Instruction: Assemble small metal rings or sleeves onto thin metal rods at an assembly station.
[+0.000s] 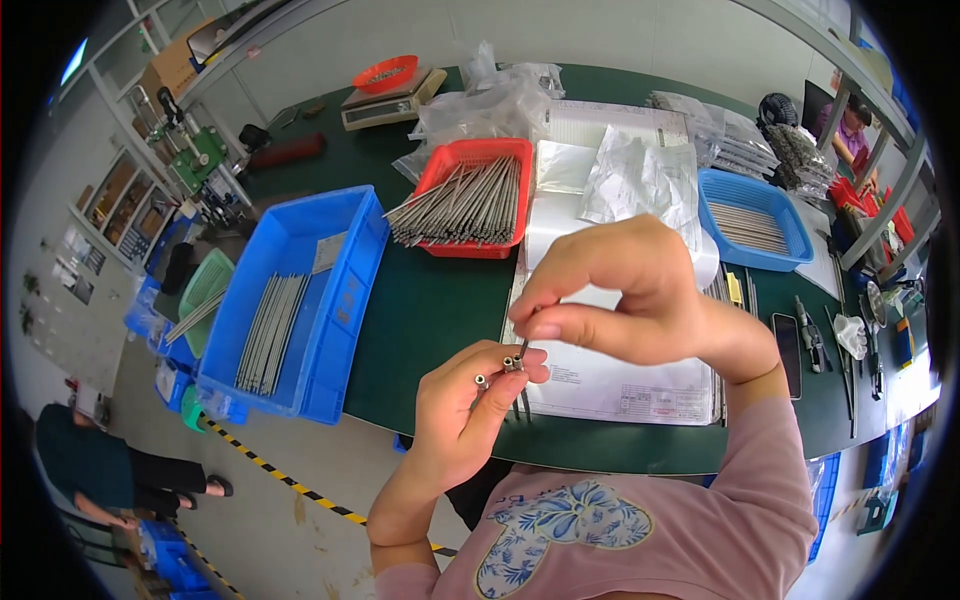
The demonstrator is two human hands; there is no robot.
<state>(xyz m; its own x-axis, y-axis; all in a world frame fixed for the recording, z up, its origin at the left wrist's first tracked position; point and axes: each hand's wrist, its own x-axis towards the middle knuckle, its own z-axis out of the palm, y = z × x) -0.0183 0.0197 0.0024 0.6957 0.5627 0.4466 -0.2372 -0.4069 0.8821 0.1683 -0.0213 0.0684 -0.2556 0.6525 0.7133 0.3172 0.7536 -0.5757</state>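
Observation:
My left hand (458, 412) is closed around several thin metal rods (514, 362) with small round hollow ends, which poke up between thumb and fingers. Above it, my right hand (635, 290) pinches a thin dark pin (524, 346) between thumb and forefinger. The pin's lower end meets the tops of the rods; whether it sits inside one, I cannot tell. Both hands are over the front of the green table (400, 330), beside a printed drawing sheet (640, 375).
A red basket (470, 249) heaped with metal rods stands behind my hands. At left is a blue bin (335, 330) with rods, at right a light blue basket (765, 262) with more. A phone (787, 350) and hand tools lie at far right. Another person (90, 460) is at lower left.

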